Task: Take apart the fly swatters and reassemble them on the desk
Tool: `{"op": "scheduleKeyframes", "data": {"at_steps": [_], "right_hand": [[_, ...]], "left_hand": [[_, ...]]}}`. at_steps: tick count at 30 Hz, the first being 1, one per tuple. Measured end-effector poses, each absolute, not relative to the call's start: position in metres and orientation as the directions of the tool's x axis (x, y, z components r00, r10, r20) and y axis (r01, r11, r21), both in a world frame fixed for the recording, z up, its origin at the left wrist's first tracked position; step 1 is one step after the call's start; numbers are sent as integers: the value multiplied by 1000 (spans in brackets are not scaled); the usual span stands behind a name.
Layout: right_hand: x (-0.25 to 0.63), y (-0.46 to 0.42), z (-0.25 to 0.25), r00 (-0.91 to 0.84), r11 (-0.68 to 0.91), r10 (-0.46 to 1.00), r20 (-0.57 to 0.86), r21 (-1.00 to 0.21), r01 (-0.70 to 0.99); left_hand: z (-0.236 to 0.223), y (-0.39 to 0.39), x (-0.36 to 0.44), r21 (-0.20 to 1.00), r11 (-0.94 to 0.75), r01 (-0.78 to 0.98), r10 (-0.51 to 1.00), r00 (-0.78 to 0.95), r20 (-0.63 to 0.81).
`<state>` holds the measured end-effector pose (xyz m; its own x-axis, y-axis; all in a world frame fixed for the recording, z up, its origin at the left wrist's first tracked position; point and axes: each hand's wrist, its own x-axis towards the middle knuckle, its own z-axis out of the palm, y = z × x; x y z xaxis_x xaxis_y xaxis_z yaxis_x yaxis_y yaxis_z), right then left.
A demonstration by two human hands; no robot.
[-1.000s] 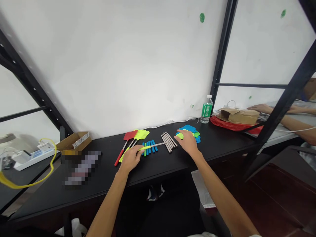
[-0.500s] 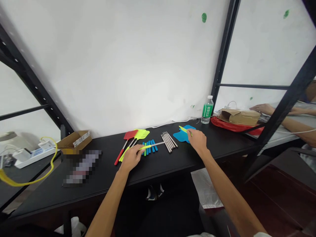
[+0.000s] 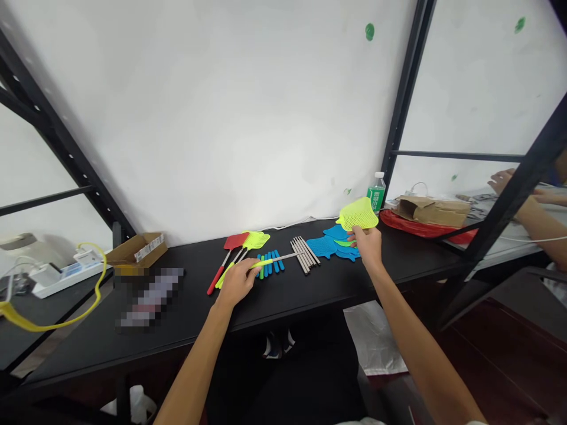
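Note:
My left hand [image 3: 238, 282] is closed around a yellow-green handle with a metal rod [image 3: 287, 257] sticking out to the right. Between the fingers of my right hand [image 3: 367, 243] is a yellow-green fly swatter head [image 3: 359, 213], raised and tilted above the table. Below it lie several blue swatter heads [image 3: 322, 246], with a green one [image 3: 344, 242] among them. Loose metal rods [image 3: 303, 258] lie in a bunch at the middle. Beside my left hand is a row of blue handles [image 3: 277, 264] with a green one. Red [image 3: 235, 241] and yellow-green swatters [image 3: 256, 239] lie further left.
A water bottle [image 3: 376, 192] stands at the back right, partly behind the swatter head. An open cardboard box [image 3: 138, 252] and a blurred-out item sit at the left of the black table [image 3: 195, 319]. Beyond the right frame, another person's arm [image 3: 538, 221] shows near a cardboard piece [image 3: 432, 211].
My right hand has lifted the yellow-green swatter head off the blue pile and turned it so its mesh face shows. My left hand stays in place with the handle and rod.

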<state>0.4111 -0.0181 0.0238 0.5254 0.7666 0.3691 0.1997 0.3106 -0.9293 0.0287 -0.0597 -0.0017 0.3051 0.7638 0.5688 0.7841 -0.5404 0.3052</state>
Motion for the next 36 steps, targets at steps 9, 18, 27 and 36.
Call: {"op": "scheduleKeyframes", "data": {"at_steps": [9, 18, 27, 36], "right_hand": [[401, -16, 22, 339, 248, 925, 171, -949, -196], [379, -21, 19, 93, 84, 993, 72, -988, -128], [375, -19, 15, 75, 103, 993, 86, -957, -271], [372, -25, 18, 16, 79, 997, 81, -890, -449]], "left_hand": [[-2, -60, 28, 282, -552, 785, 751, 320, 578], [-4, -59, 27, 301, -544, 783, 758, 306, 576], [-3, -60, 27, 306, -535, 787, 772, 308, 557], [-3, -59, 27, 298, -540, 787, 760, 305, 574]]}}
